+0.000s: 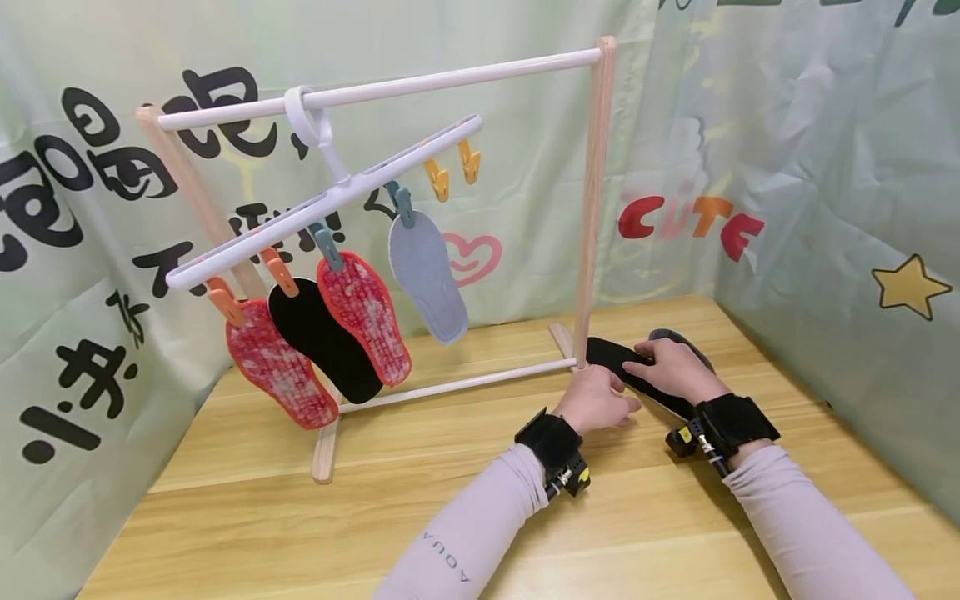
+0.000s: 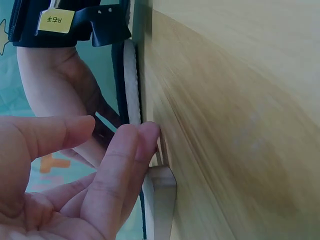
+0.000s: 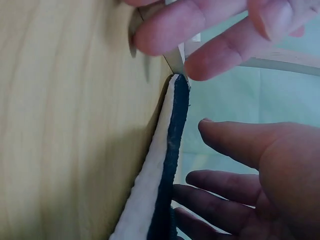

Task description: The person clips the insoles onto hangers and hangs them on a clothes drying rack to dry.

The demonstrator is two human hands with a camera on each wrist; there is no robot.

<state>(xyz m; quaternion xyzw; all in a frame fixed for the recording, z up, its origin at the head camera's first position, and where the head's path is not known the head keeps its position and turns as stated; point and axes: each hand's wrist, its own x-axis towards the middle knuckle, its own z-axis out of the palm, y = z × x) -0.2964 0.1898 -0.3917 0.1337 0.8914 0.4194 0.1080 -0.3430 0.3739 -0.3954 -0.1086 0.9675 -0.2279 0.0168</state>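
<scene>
A black insole with a pale lower layer lies on the table by the rack's right foot. My right hand is over it, fingers spread and loosely bent; in the right wrist view the fingertips are right at its dark face. My left hand is beside its near edge, in front of the rack's post. Its fingers are slightly bent and its thumb stands apart, with nothing between them. A grey-rimmed insole shows behind my right hand, partly hidden.
A rack bears a white hanger. Two red patterned insoles, a black insole and a light grey insole hang from its clips. Two yellow clips hold nothing. Printed cloth encloses the wooden table.
</scene>
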